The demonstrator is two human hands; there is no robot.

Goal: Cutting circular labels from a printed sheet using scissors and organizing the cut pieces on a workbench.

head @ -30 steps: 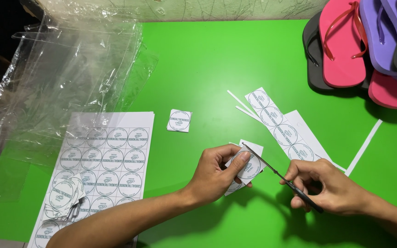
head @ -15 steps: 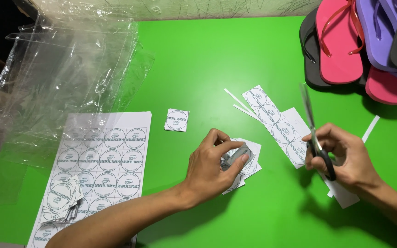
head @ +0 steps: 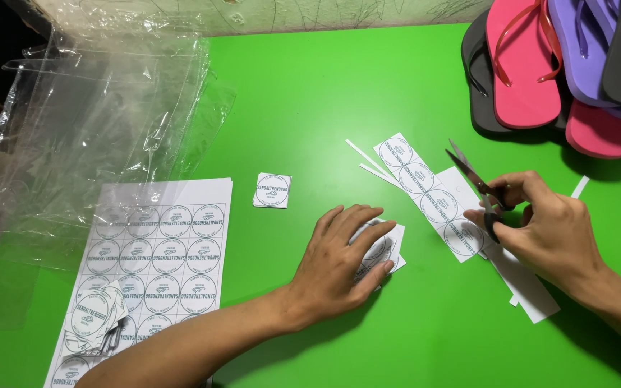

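My left hand [head: 343,259] lies flat, fingers spread, on a small pile of cut white squares with round labels [head: 386,248] on the green table [head: 310,108]. My right hand [head: 540,230] grips a pair of scissors [head: 472,176], blades slightly apart and pointing up-left, just over a paper strip of round labels [head: 425,194]. A single cut label square [head: 272,190] lies apart, left of my left hand.
A full sheet of round labels [head: 156,259] lies at the front left, with loose cut pieces on its lower corner. Clear plastic bags [head: 88,122] are heaped at the left. A stack of flip-flops [head: 562,65] in pink, purple and grey fills the far right corner. Thin paper offcuts [head: 364,162] lie beside the strip.
My left hand has put the cut label piece down on the pile and now rests flat on it. My right hand has drawn the scissors away to the right, over the strip.
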